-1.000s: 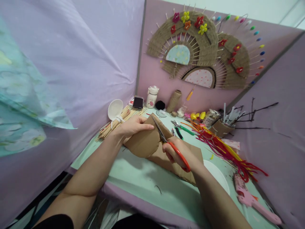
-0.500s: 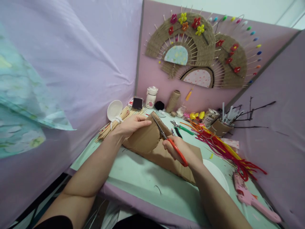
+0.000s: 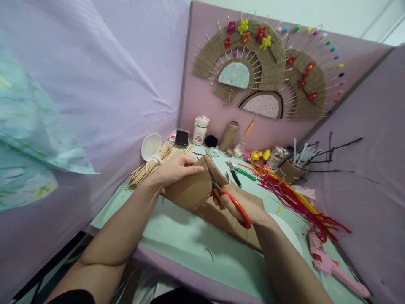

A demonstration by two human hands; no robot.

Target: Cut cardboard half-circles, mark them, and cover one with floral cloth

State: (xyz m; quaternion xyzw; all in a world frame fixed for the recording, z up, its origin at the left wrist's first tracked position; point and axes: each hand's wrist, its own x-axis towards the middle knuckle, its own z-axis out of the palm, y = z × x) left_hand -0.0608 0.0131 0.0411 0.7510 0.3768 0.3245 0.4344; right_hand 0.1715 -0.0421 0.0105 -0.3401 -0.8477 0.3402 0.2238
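Note:
A brown cardboard sheet [image 3: 190,190] is lifted off the mint-green table [image 3: 177,236], its left part curling upward with a rounded cut edge. My left hand [image 3: 174,169] grips the top of that curled part, fingers wrapped over it. My right hand [image 3: 240,202] is closed in the red handles of a pair of scissors [image 3: 221,190]. The blades point up and away, with the cardboard between them near the middle of the sheet. The rest of the cardboard lies flat under my right wrist.
A bundle of wooden skewers [image 3: 152,162], a white dish [image 3: 151,145] and green-handled pliers [image 3: 242,169] lie behind the cardboard. Red and yellow strips [image 3: 297,198] spread at right, a pink glue gun [image 3: 329,266] near the front right edge. Jute fans [image 3: 262,67] hang on the back wall.
The scissors have moved slightly left along the cut and the cardboard's curled part has shifted a little under my left hand. Both hands keep their grips.

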